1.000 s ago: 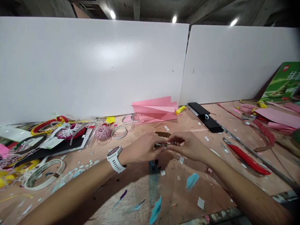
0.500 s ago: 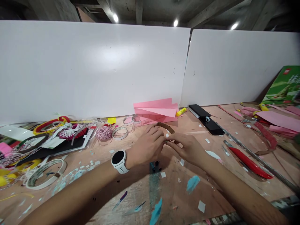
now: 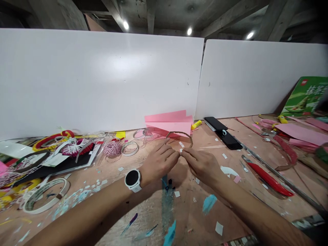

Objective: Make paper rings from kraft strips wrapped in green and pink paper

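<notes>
Brown band (image 3: 190,136) more edge-on now

The fingers (image 3: 169,156) hide the near part of the brown band (image 3: 189,136).

Brown strip (image 3: 190,136), white watch (image 3: 137,188) with black dial (image 3: 132,178), red-and-white speckled yarn (image 3: 112,148), red cutter (image 3: 269,178), pink paper (image 3: 166,118)

At the far edge, pink paper (image 3: 166,119) stands against the white boards (image 3: 102,85), with a yellow glue stick (image 3: 196,124) just beside it. On the left, a ball of red-and-white string (image 3: 112,148) sits beside a pale ring (image 3: 130,154); nearer lies a larger white hoop (image 3: 46,206). To the right are overlapping black phones (image 3: 232,140), a red-handled cutter (image 3: 271,179) and, far right, a green board (image 3: 303,99).
</notes>
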Tool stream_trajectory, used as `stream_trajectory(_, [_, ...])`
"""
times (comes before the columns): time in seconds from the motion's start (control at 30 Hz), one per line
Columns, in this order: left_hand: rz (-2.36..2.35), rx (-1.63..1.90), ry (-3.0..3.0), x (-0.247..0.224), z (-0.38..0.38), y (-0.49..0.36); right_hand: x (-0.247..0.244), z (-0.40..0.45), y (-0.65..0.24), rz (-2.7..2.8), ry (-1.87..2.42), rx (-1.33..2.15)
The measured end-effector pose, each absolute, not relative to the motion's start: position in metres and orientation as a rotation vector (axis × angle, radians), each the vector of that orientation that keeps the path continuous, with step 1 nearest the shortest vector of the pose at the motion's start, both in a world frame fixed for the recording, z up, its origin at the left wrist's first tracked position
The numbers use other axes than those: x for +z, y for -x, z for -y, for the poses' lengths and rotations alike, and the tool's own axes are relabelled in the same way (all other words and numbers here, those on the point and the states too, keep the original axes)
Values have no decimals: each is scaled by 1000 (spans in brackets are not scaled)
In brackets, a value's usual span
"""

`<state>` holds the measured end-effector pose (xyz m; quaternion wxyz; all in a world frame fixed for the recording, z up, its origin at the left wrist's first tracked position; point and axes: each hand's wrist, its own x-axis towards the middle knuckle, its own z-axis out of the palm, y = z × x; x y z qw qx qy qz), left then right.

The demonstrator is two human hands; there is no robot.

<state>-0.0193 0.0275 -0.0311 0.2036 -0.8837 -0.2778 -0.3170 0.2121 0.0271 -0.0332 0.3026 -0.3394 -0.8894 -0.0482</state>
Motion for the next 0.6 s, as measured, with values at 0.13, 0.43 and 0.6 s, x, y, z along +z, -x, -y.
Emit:
stream_trajectory(0.13, [710, -876, 2371, -26, -24, 21, -41, -29, -215, 2340, 852, -129])
stream_trajectory(0.43, [762, -807, 2329, -23, -22, 22, -45, -35, -212, 2233, 893, -136])
stream_trajectory(0.6, [1052, -1072, 2574, -17, -20, 19, -41, -37, -212, 2136, 818, -224])
